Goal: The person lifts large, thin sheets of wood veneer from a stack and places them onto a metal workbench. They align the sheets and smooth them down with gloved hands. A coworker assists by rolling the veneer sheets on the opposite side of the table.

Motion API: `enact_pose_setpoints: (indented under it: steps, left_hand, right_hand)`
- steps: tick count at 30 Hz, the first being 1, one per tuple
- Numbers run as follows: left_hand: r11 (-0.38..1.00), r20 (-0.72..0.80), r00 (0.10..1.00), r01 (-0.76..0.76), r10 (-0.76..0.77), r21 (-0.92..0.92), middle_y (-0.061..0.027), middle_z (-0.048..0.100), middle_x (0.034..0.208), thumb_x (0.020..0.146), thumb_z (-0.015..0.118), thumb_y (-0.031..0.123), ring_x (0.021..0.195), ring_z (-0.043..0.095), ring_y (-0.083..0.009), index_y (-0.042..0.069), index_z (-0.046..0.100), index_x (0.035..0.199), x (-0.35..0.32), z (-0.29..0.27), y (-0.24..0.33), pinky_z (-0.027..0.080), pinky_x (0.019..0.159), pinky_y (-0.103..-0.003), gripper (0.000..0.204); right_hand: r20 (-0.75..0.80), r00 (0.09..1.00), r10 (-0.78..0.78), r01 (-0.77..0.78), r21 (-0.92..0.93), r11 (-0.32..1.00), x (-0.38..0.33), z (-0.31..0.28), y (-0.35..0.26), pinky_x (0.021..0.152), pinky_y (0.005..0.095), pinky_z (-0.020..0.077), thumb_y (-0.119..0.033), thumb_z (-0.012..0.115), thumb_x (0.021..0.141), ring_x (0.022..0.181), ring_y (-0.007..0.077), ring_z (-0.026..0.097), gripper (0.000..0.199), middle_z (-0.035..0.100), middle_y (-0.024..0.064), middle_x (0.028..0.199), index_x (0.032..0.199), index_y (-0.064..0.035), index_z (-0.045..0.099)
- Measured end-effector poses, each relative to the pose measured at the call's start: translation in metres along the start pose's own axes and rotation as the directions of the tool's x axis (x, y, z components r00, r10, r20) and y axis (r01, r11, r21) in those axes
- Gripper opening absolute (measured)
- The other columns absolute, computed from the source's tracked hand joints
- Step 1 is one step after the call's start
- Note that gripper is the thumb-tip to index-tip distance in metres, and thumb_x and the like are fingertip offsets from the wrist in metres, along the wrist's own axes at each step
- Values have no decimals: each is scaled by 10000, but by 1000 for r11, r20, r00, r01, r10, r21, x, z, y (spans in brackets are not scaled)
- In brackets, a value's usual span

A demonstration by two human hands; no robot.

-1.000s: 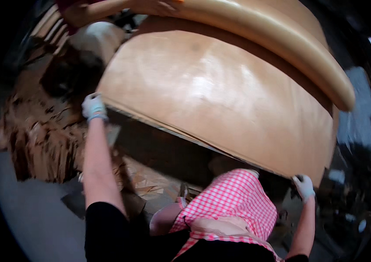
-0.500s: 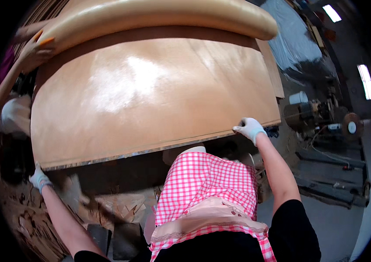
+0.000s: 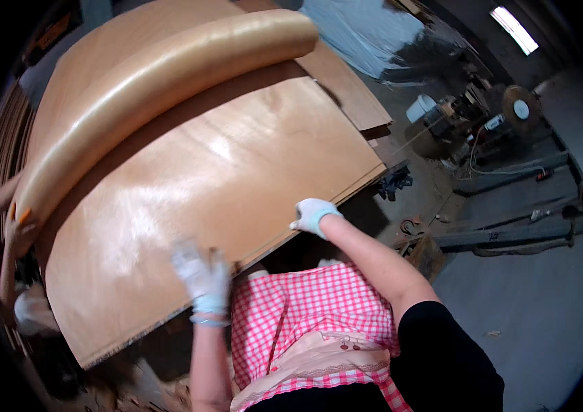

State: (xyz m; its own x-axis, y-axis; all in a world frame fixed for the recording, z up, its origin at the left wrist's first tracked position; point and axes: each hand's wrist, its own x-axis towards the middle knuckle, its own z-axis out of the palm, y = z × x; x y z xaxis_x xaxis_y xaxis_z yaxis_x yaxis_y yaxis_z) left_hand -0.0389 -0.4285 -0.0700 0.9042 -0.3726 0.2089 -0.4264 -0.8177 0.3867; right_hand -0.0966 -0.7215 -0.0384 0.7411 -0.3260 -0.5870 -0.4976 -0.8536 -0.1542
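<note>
Both gloved hands rest on the near edge of the veneer sheet [image 3: 202,199]: the left hand [image 3: 202,278] is blurred, so I cannot tell its grip, and the right hand [image 3: 312,216] curls closed on the edge. To lay it well, press evenly and keep this edge in line with the stack.

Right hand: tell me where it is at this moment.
In the head view the gloved right hand sits at centre, on the near edge of the big veneer sheet, right of the blurred left hand and above the pink checked apron.
</note>
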Motion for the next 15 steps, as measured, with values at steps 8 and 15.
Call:
enact_pose_setpoints:
  steps: [8, 15]
  left_hand:
    - [1000, 313, 950, -12, 12, -3, -232, 221, 1522, 759, 689, 449, 1426, 180, -350, -18, 234, 1460, 22, 67, 96, 98, 1168, -466, 957]
    - [999, 320, 947, -14, -1, 46, -211, 208, 1534, 754, 699, 427, 1431, 168, -347, 6, 228, 1471, 21, 60, 98, 95, 1169, -466, 956]
  right_hand:
    - [30, 990, -136, 130, 144, 981, 1, -9, 44, 866, 436, 509, -339, 668, 792, 1000, 336, 644, 339, 667, 171, 1077, 1007, -80, 711]
    - [-73, 997, 11, 0, 154, 988, 24, -63, 233, 886, 395, 488, -271, 647, 822, 993, 305, 640, 285, 674, 152, 1066, 1044, -98, 689]
